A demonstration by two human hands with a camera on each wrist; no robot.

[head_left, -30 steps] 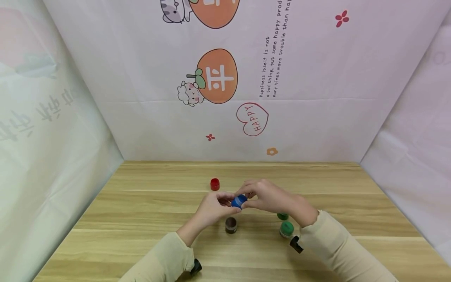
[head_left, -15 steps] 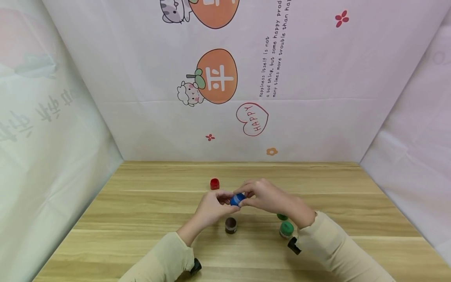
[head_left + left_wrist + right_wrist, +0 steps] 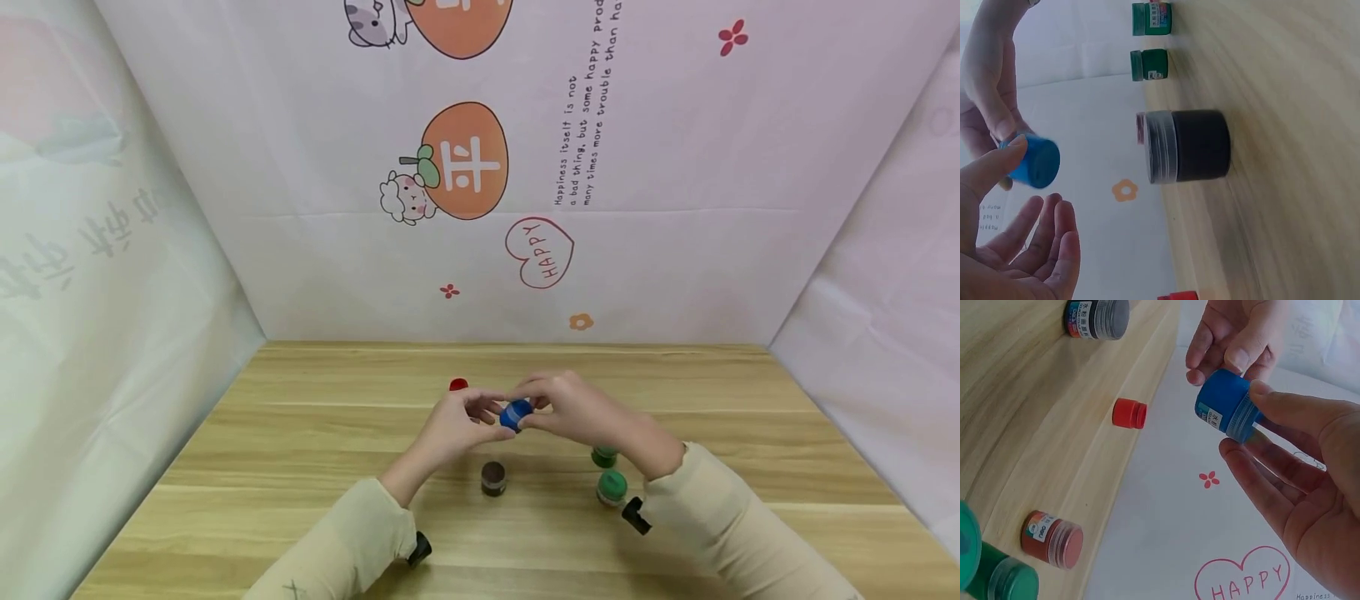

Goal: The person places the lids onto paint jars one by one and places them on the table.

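A small blue paint jar [image 3: 1222, 400] with a label and a clear screw lid [image 3: 1244, 419] is held up above the table, tilted. My right hand [image 3: 581, 408] pinches it at the lid end between thumb and fingertips. At the jar's other end is my left hand [image 3: 453, 425], palm towards it. The left thumb [image 3: 991, 165] overlaps the jar in the left wrist view, while the other left fingers [image 3: 1054, 244] are spread and apart from it. Below the hands, a black paint jar [image 3: 492, 478] with a clear lid stands on the table.
Two green jars [image 3: 612, 486] [image 3: 603, 457] stand under the right forearm. A red jar [image 3: 1129, 414] is beyond the left hand, and a brownish-red jar [image 3: 1052, 540] stands near the green ones. A printed white cloth [image 3: 337, 275] rises behind the wooden table [image 3: 300, 433].
Both hands and the blue jar have shifted slightly up and farther away. The left hand now partly covers the red jar in the head view. The jars on the table have not moved.
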